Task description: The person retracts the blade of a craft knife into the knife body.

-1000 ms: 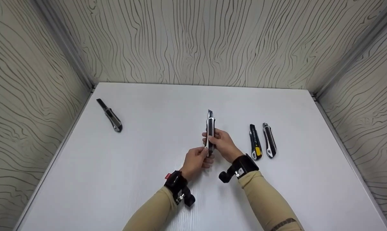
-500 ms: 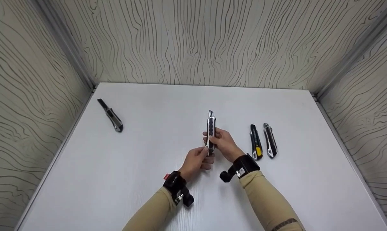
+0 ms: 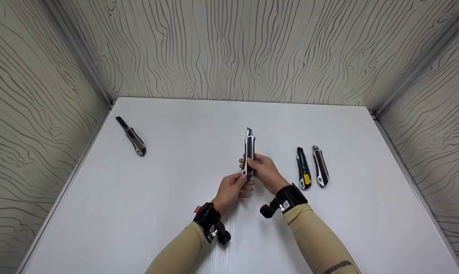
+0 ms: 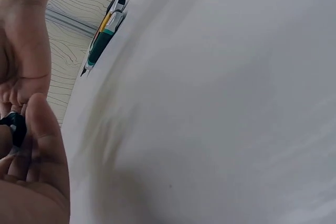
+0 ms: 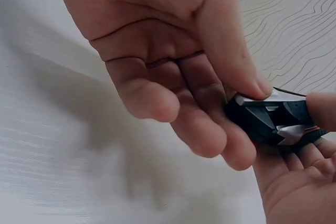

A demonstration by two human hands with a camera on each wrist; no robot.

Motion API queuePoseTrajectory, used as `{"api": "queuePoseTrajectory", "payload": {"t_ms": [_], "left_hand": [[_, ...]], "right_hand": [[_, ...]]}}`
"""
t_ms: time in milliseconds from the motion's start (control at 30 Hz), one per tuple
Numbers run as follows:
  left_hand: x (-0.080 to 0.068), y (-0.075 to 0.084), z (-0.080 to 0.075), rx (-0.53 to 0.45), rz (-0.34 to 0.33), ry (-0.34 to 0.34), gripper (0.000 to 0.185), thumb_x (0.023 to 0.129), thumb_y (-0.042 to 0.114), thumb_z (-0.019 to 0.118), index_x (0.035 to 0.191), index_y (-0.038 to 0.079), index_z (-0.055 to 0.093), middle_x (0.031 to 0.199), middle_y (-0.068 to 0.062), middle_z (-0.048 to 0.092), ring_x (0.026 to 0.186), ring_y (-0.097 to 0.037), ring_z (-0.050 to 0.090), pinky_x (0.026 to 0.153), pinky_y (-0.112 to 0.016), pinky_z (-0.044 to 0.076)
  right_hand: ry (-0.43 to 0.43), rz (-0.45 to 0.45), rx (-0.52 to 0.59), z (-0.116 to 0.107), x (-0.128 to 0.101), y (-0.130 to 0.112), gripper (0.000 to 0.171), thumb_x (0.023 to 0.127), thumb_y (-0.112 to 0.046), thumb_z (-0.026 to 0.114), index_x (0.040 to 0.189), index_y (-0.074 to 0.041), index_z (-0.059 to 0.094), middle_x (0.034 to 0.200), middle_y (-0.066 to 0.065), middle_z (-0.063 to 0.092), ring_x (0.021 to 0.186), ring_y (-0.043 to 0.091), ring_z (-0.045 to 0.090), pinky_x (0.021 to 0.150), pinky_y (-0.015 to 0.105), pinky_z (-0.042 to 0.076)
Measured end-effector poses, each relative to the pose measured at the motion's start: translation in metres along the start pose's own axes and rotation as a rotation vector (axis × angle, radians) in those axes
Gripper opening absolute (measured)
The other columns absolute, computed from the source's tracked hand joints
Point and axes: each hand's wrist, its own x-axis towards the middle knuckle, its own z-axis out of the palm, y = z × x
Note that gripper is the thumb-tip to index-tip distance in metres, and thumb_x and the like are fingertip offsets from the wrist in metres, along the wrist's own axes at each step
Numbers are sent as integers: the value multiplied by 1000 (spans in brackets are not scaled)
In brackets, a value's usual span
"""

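Observation:
A silver and black utility knife [image 3: 249, 146] is held upright in the head view, a short piece of blade [image 3: 248, 131] showing at its far end. My right hand [image 3: 266, 170] grips the lower half of its handle, the thumb lying along the front face. Lower down, my left hand [image 3: 231, 190] pinches the butt end between thumb and forefinger, its other fingers loosely bent below. In the right wrist view the dark butt of the knife [image 5: 253, 118] shows between the fingertips. The left wrist view shows only a small dark part of it [image 4: 17, 124].
On the white table [image 3: 176, 198], a black and yellow utility knife [image 3: 304, 169] lies to the right of the hands, beside a silver and black one [image 3: 320, 167]. Another utility knife [image 3: 132, 139] lies at the far left. Wood-patterned panels [image 3: 221, 53] enclose the back and sides.
The held knife has shifted slightly away from the body, its butt riding a little higher between the hands. Both hands keep hold, and the knives on the table have not moved.

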Motion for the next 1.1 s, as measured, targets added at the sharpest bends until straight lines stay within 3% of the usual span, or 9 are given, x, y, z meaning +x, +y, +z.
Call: {"api": "queuePoseTrajectory", "payload": {"t_ms": [267, 433, 733, 1100], "left_hand": [[-1, 5, 5, 46, -63, 70, 38, 103, 21, 45, 117, -11, 60, 94, -13, 73, 72, -10, 66, 65, -28, 60], [-1, 6, 7, 66, -60, 92, 38, 103, 21, 45, 113, -12, 62, 89, -12, 73, 68, -9, 66, 64, -29, 60], [-1, 5, 7, 71, -35, 91, 38, 103, 21, 47, 111, -13, 62, 87, -14, 73, 67, -10, 66, 66, -32, 61], [-3, 4, 8, 56, -29, 80, 38, 103, 19, 47, 109, -15, 61, 85, -15, 73, 62, -9, 65, 61, -27, 59]], "right_hand": [[20, 1, -41, 1, -2, 1, 34, 101, -11, 50, 133, 3, 51, 126, 19, 64, 104, 14, 65, 92, 28, 53], [20, -1, -55, 0, -2, 1, 35, 101, -10, 50, 133, 4, 51, 127, 20, 63, 106, 16, 65, 94, 30, 53], [-37, -20, -43, -3, -2, 2, 37, 101, -7, 48, 135, 7, 47, 134, 27, 56, 106, 15, 65, 93, 28, 53], [-58, -29, -53, -5, -3, 2, 37, 101, -7, 49, 134, 9, 46, 130, 26, 58, 102, 14, 65, 89, 26, 53]]}}
